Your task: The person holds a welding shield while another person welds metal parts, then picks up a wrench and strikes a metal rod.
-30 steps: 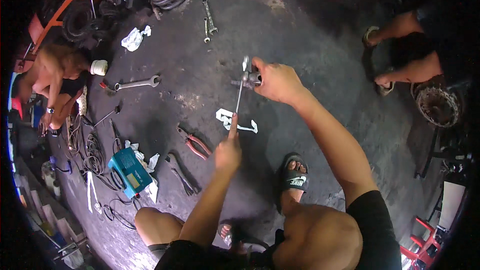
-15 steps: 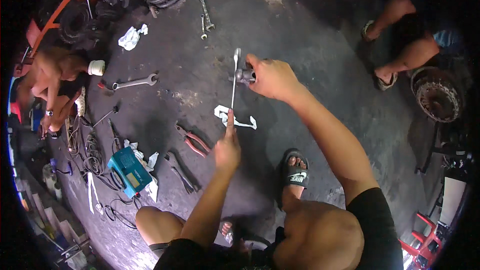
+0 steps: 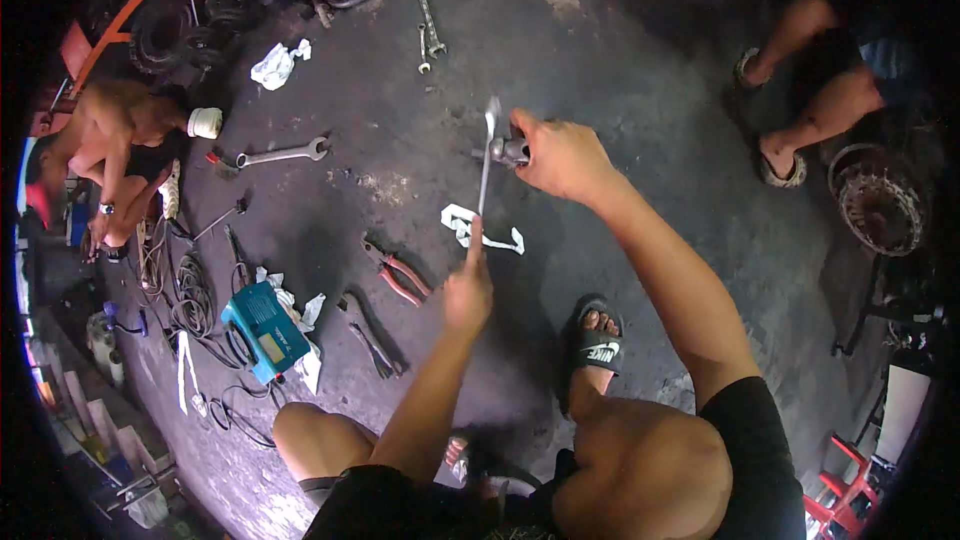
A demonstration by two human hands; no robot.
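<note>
My left hand [image 3: 468, 295] is closed round a long slim metal tool [image 3: 484, 175], with the index finger laid along its shank. The tool's far end is broader and blurred; its exact kind does not show. My right hand [image 3: 568, 160] is closed on a small dark metal part [image 3: 512, 150] with a round body, held above the floor. The tool's shank passes across the left side of this part and appears to touch it. Beneath the hands, a crumpled strip of white paper [image 3: 460, 220] lies on the floor.
Pliers with red handles [image 3: 402, 280], dark pliers [image 3: 370, 335], a large wrench [image 3: 280, 155] and two smaller wrenches [image 3: 430, 25] lie on the floor. A teal machine [image 3: 262, 330] with cables is at left. One person crouches at left [image 3: 125, 130]; another's legs [image 3: 805, 130] are at right.
The whole view has shifted slightly, so floor things sit further right. Both hands keep their holds on the tool and the metal part. The tool's far end is now blurred.
</note>
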